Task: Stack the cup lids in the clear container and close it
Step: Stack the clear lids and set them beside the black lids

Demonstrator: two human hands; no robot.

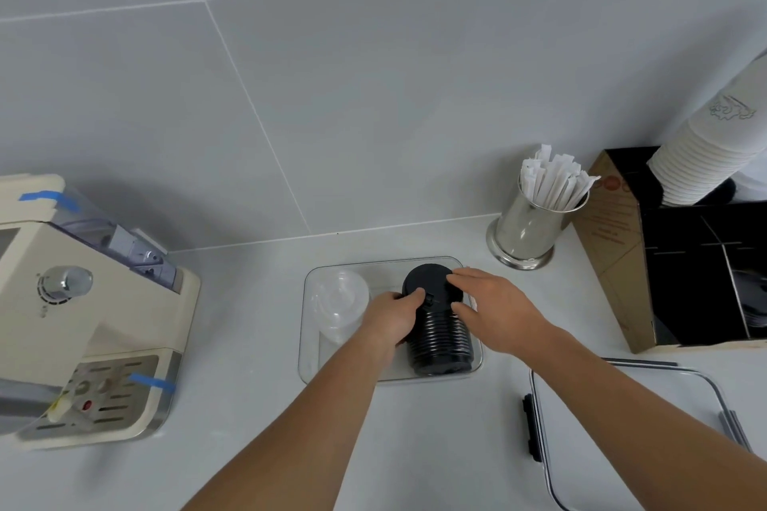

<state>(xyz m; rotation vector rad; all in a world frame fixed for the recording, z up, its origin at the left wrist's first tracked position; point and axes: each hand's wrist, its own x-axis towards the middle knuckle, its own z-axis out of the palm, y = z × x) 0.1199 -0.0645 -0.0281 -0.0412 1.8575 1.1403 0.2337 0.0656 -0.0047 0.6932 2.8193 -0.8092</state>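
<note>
Lids fill the clear container [309,344] on the white counter [257,427]: a tall stack of black lids [439,328] stands in its right half, a stack of clear lids [340,303] in its left half. The left hand [394,317] wraps the black stack's left side, thumb laid over the top lid. The right hand [494,303] rests against the stack's right side, fingers spread and touching its top edge, not clenched. The container's lid [631,427], with black latches, lies apart on the counter to the right, cut off by the frame. Beyond stand a steel cup of wrapped stirrers [535,216], a black organiser [685,261] and stacked paper cups [705,145]; a coffee machine [79,324] sits left.
</note>
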